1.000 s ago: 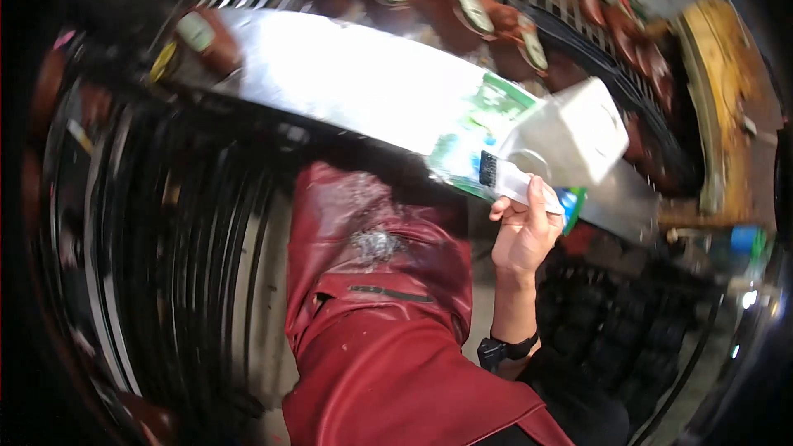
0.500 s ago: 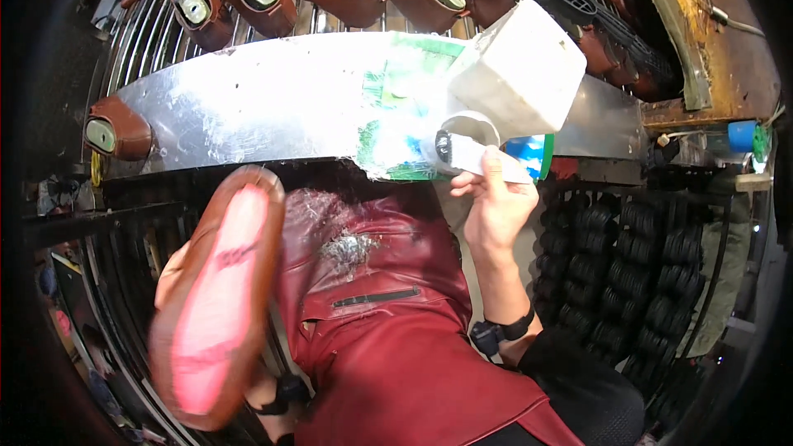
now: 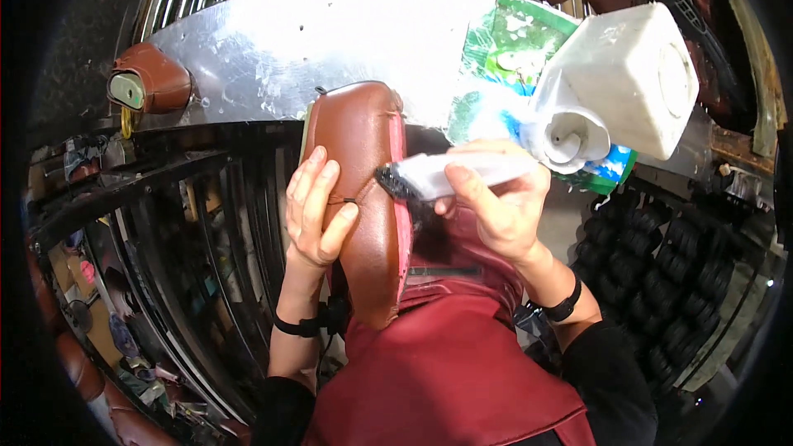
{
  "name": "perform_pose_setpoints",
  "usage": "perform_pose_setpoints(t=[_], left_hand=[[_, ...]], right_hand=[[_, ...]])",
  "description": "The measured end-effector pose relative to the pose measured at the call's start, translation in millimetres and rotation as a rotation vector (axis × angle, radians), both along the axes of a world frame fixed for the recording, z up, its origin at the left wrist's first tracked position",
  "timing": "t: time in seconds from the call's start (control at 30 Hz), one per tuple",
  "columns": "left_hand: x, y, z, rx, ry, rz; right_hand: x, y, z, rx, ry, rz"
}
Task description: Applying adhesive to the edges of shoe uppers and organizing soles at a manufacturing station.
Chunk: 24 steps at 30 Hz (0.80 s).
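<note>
A brown leather shoe without an outsole is turned on its side in front of my body, its pink bottom facing right. My left hand grips it from the left, fingers spread over the leather upper. In my right hand is a white-handled brush with dark bristles. The bristles touch the shoe along the border between the leather and the pink bottom. Just beyond the right hand, the mouth of a white plastic container faces me, with white stuff inside.
The container lies tilted on a green-and-blue sheet on the metal bench. Another brown shoe rests at the bench's left end. More shoes line the metal rack behind. Black soles are stacked at right. A red apron covers my lap.
The shoe has come from the left to the middle and turned from bottom-up onto its side. My right hand has brought the brush from the container's mouth to the shoe's edge.
</note>
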<state>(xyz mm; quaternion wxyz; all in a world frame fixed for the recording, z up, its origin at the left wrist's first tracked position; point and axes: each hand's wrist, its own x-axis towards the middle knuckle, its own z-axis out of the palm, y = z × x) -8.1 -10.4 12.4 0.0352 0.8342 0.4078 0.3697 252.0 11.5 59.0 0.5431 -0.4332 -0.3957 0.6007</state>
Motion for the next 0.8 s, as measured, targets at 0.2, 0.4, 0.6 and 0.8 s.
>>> perform_pose_setpoints(t=[0.2,0.4,0.6,0.8], left_hand=[[0,2,-3,0.053,-0.028,-0.011],[2,4,-6,0.119,-0.061,-0.002],[7,10,-7,0.187,-0.067,0.015],[9,9,-1,0.211,-0.068,0.007]], right_hand=[[-12,87,-7,-0.022,-0.154,-0.033],[0,48,-1,-0.037,-0.133,0.013],[7,-41,29,0.097,-0.172,0.133],[11,-95,65,0.583,-0.268,0.452]])
